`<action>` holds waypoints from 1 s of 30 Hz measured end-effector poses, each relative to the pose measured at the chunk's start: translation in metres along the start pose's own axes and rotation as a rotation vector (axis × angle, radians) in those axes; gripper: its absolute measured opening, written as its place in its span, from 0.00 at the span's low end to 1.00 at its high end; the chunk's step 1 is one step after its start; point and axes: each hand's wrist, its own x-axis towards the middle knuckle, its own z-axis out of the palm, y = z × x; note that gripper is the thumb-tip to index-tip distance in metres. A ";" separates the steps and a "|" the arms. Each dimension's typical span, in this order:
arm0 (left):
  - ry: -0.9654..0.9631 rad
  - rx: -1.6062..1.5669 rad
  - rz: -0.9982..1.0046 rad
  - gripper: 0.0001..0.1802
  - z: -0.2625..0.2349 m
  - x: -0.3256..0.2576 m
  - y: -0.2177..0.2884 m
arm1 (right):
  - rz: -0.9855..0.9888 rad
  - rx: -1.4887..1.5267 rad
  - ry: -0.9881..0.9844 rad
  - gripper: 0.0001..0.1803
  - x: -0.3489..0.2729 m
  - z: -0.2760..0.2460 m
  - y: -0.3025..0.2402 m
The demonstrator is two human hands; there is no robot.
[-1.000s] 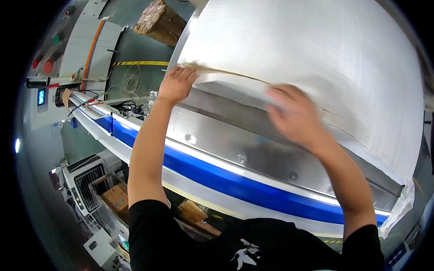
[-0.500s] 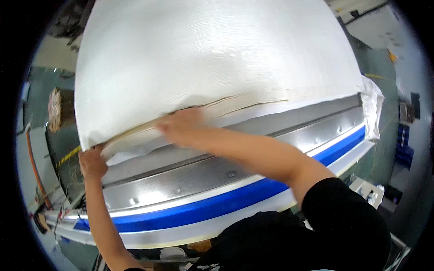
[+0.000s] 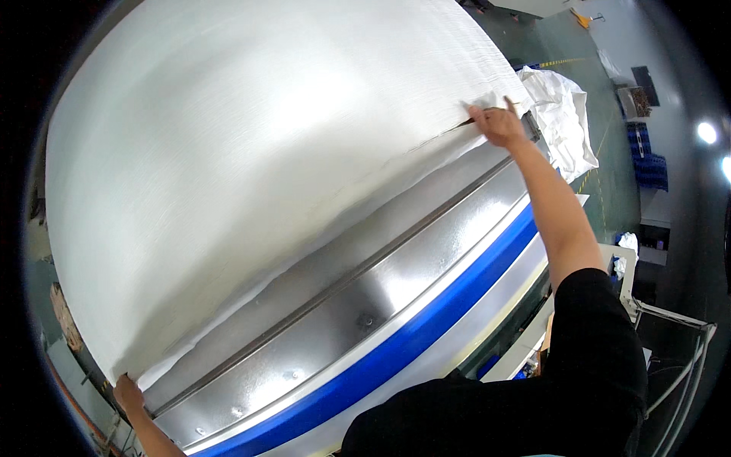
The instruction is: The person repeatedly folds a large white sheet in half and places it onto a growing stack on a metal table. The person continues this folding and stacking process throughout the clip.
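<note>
A broad, white, finely wrinkled sheet of fabric (image 3: 282, 175) covers most of the worktop, its near edge running slantwise between my hands. At that edge's left corner, my left hand (image 3: 128, 394) is closed on the fabric. My right hand (image 3: 499, 126) grips the edge near the far right corner, one finger sticking up. The sheet's edge looks layered beside the right hand. Some fingertips of both hands are hidden by the fabric.
A bare metal ledge (image 3: 335, 327) with a raised seam lies along the sheet's near edge, bordered by a blue strip (image 3: 415, 346). Crumpled white material (image 3: 560, 122) hangs past the right corner. A pale cart frame (image 3: 628, 282) stands at the right.
My right hand has travelled from the middle of the edge out to its right corner. My left hand stays at the left corner. The edge's loose folds look smoother, and the view has turned.
</note>
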 end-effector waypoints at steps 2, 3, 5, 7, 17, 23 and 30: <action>-0.018 -0.091 -0.055 0.12 -0.008 0.004 0.024 | 0.075 -0.116 -0.169 0.34 0.009 0.001 0.047; -0.026 -0.136 -0.080 0.11 -0.016 0.008 0.032 | 0.043 -0.146 -0.106 0.31 0.011 0.012 0.078; -0.048 -0.140 -0.101 0.11 -0.021 0.004 0.031 | -0.002 -0.119 -0.116 0.22 0.022 0.028 0.131; -0.126 -0.170 -0.143 0.12 -0.032 0.009 0.043 | 0.014 -0.071 -0.223 0.18 0.024 0.021 0.143; -0.026 0.013 -0.143 0.10 0.014 -0.003 0.007 | -0.141 -0.394 -0.047 0.17 0.051 0.081 0.164; -0.091 -0.057 -0.170 0.16 -0.132 -0.026 0.066 | -0.043 -0.126 0.002 0.20 0.012 0.006 0.198; -0.017 -0.074 -0.132 0.18 -0.166 -0.096 -0.010 | -0.195 0.098 -0.085 0.23 -0.018 -0.022 0.294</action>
